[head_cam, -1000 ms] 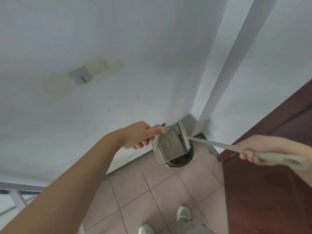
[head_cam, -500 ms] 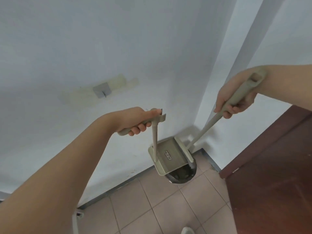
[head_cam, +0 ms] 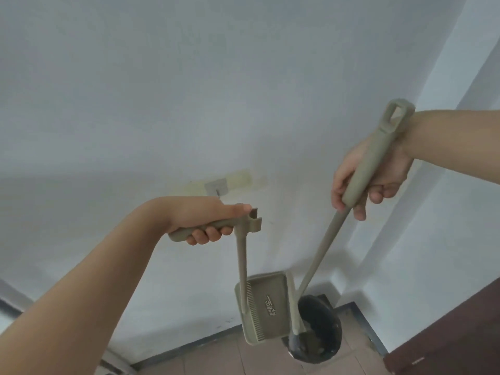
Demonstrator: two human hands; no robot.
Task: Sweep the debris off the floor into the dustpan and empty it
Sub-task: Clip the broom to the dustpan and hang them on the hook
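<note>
Beige plastic long-handled dustpan (head_cam: 262, 303) hangs off the floor, tipped steep, comb teeth & printed label facing me. Its lower right edge is just over the round black bin (head_cam: 322, 309) in the corner. My left grip (head_cam: 200, 220) is clenched round the pan's horizontal top handle, thumb laid along the top, fingers curled under.

The matching beige long-handled broom (head_cam: 326, 240) runs down from my right grip (head_cam: 370, 177), which is wrapped round the shaft just below the hang-loop end. The broom head sits betw. pan & bin w/ its lower end dipped into the bin mouth. Touching the pan's edge or only v. near it, can't tell.

Progress, my read: sweeping looks done, since the pan is up & at the bin, so this is the emptying step. No debris shows on the pan face I can see, & the bin interior is too dark to tell what's landed. Prob. the broom is there to brush out the last bits. Left to do: finish tipping, check the pan is clean, put both tools away. Only a strip of floor shows, so can't say if more needs sweeping.

Around: pinkish-brown floor tiles (head_cam: 213, 361) at bottom, white wall (head_cam: 162, 104) w/ a small grey stick-on hook (head_cam: 216, 185) among yellowed tape marks, dark brown door (head_cam: 454, 328) lower right.
</note>
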